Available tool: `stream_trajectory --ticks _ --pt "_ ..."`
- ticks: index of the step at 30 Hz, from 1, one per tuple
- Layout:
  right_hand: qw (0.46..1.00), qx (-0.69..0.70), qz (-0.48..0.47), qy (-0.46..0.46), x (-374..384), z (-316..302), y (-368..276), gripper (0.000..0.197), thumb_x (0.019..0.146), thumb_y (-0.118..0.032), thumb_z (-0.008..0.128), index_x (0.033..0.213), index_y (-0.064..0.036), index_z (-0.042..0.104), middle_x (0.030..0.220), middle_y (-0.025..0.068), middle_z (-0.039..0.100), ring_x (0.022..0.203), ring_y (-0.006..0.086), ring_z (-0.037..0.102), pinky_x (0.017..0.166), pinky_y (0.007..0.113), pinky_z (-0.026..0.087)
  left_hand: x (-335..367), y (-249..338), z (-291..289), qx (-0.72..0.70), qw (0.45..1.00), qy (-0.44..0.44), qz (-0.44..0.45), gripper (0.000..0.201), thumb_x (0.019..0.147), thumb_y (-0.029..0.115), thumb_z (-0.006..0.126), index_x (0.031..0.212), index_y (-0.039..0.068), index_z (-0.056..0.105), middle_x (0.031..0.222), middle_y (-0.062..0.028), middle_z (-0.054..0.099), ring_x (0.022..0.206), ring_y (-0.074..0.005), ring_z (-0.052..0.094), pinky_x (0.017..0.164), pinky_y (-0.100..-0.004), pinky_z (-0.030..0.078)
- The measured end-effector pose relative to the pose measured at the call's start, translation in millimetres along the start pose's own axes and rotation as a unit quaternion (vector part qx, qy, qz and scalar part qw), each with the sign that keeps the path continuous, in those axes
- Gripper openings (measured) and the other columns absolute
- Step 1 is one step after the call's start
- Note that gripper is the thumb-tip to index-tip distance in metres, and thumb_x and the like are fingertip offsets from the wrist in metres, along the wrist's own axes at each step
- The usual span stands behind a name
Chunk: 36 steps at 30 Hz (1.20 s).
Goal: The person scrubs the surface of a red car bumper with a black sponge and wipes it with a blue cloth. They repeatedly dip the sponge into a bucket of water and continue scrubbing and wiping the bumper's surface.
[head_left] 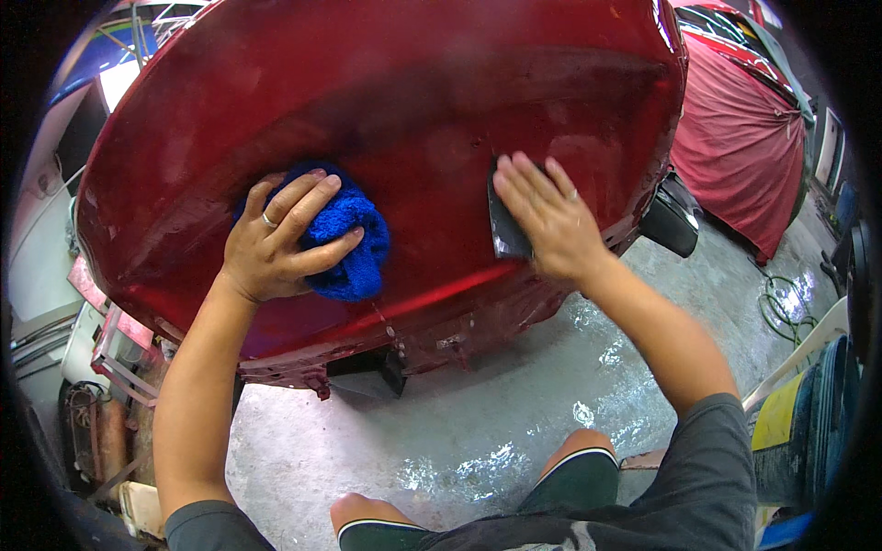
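Observation:
A large glossy red car body panel (395,101) fills the upper middle of the head view. My left hand (276,243) presses a bunched blue cloth (354,239) against the panel's lower left; a ring sits on one finger. My right hand (547,220) lies flat with fingers together on a dark grey sanding sheet (505,234), holding it against the panel's lower right. Both forearms reach up from the bottom edge.
Wet grey concrete floor (514,413) spreads below the panel. A car under a red cover (744,156) stands at the right, with a green hose (781,308) on the floor. A blue and yellow drum (808,422) sits at lower right. Metal clutter (101,386) lies left. My knees (570,477) show below.

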State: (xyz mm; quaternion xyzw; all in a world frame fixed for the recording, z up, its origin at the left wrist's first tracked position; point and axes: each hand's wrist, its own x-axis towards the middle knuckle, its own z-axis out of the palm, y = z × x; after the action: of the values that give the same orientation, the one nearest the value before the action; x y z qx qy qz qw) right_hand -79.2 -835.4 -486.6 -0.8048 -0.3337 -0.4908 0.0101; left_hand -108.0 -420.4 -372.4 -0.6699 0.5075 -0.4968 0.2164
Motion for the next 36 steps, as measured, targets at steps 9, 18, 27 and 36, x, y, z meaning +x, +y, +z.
stream_trajectory --ticks 9,18,27,36 --pt "0.997 0.009 0.066 0.030 24 -7 -20 0.081 0.089 -0.009 0.060 0.168 -0.0089 0.044 0.174 0.0104 0.046 0.163 0.0272 0.040 0.135 0.056 0.019 -9 -1 -2 -0.006 1.000 -0.016 0.001 0.071 0.066 0.045 0.091 0.134 0.041 0.070 0.160 -0.0126 0.057 0.140 -0.0355 0.062 0.114 -0.0555 0.045" --pt "0.996 -0.013 -0.079 -0.029 52 18 -76 0.083 0.088 -0.016 0.071 0.167 -0.0219 0.051 0.177 -0.0015 0.044 0.169 0.0225 0.027 0.138 0.053 0.010 -15 -3 -1 -0.005 1.000 0.008 -0.001 0.078 0.062 0.041 0.091 0.137 0.043 0.070 0.163 -0.0109 0.056 0.141 -0.0319 0.061 0.115 -0.0526 0.046" --pt "0.986 -0.036 -0.106 -0.127 -4 -5 -18 0.082 0.091 -0.021 0.070 0.169 -0.0327 0.047 0.178 -0.0100 0.041 0.171 0.0215 0.020 0.139 0.054 0.006 -113 13 -28 -0.006 0.998 -0.018 -0.056 0.065 0.076 0.042 0.087 0.137 0.047 0.067 0.164 -0.0085 0.054 0.151 -0.0328 0.054 0.125 -0.0516 0.040" --pt "0.976 -0.007 -0.185 -0.110 52 10 -65 0.078 0.091 -0.028 0.070 0.166 -0.0349 0.050 0.177 -0.0130 0.042 0.171 0.0187 0.019 0.139 0.056 -0.001 -140 32 -24 0.042 0.995 0.013 -0.088 0.052 0.085 0.038 0.082 0.135 0.044 0.069 0.160 -0.0135 0.056 0.146 -0.0367 0.058 0.122 -0.0533 0.045"
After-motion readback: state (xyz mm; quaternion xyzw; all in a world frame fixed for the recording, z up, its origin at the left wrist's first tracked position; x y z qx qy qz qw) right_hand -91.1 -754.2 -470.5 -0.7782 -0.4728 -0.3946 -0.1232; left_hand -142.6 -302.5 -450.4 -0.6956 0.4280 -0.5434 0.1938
